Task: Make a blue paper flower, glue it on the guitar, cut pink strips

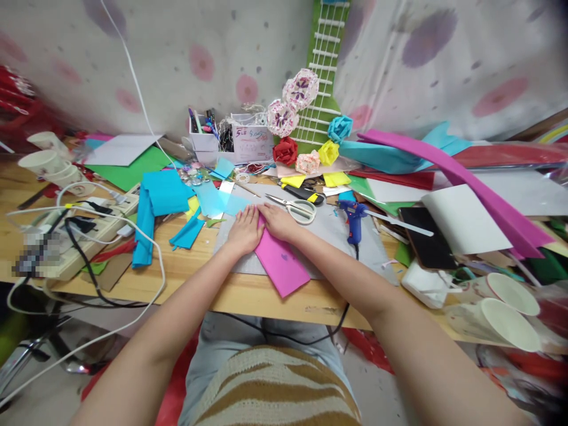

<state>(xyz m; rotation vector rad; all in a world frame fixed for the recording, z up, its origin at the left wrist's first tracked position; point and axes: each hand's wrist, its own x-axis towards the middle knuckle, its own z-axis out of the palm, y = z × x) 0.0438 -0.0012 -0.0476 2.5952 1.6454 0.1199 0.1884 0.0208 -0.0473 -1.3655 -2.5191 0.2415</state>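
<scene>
A folded sheet of bright pink paper [284,263] lies slanted on a grey work mat [373,260], its lower corner reaching past the mat's front edge onto the wood. My left hand [246,229] rests flat on the upper left of the sheet, fingers stretched forward. Against the upper right edge lies my right hand [276,222], its fingertips close to those of the left and its fingers laid over the top of the paper. Just beyond are white-handled scissors [302,211] and a black and yellow utility knife [304,194]. A blue glue gun [354,222] lies to the right.
Blue crepe paper [164,192] and a power strip [89,231] with tangled cables lie left. Paper flowers [284,151] and a pen box [204,133] stand at the back. A phone [428,239], a long pink strip [444,168] and paper cups [506,322] crowd the right.
</scene>
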